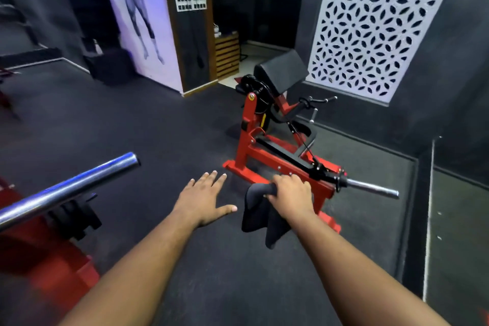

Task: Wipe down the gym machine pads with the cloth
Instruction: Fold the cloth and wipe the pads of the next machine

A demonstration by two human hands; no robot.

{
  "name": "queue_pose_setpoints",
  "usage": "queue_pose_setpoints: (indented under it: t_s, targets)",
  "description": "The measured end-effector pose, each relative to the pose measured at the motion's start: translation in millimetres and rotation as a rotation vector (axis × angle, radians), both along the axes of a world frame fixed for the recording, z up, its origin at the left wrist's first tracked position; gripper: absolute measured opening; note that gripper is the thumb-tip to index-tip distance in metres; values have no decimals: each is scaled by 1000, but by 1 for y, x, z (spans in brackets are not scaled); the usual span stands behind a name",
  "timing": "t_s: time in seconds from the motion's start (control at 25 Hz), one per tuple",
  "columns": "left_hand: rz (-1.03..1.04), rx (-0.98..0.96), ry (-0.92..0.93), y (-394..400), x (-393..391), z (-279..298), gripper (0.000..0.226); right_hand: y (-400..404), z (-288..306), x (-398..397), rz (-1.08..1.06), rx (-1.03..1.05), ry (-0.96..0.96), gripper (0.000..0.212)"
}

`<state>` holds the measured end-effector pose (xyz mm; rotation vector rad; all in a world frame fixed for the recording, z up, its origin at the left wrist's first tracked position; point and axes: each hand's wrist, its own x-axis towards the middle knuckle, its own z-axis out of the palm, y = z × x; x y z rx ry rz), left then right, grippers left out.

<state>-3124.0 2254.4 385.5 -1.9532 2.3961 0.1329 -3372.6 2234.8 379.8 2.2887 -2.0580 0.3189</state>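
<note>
A red and black curl machine [248, 145] stands ahead of me on the dark rubber floor. Its black arm pad [281, 70] slopes at the top, and a black seat pad [304, 131] sits lower behind the frame. My right hand [289, 194] grips a dark grey cloth [260, 216], which hangs down below the fist in front of the machine's base. My left hand [207, 197] is held out flat with fingers spread, holding nothing, to the left of the cloth. Both hands are short of the pads.
A chrome bar [66, 188] on another red machine [39, 254] juts in from the left. The curl machine's chrome weight sleeve [370, 188] sticks out to the right. A white patterned screen [375, 21] lines the right wall, and a wooden slatted crate [226, 54] stands at the back.
</note>
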Motion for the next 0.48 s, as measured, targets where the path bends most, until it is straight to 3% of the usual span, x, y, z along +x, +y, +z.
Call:
queue_pose_setpoints:
  t_s: [0.48]
  targets:
    - [96,-87,2,-237,12,47,103,-270,46,21,99,-166,2,18]
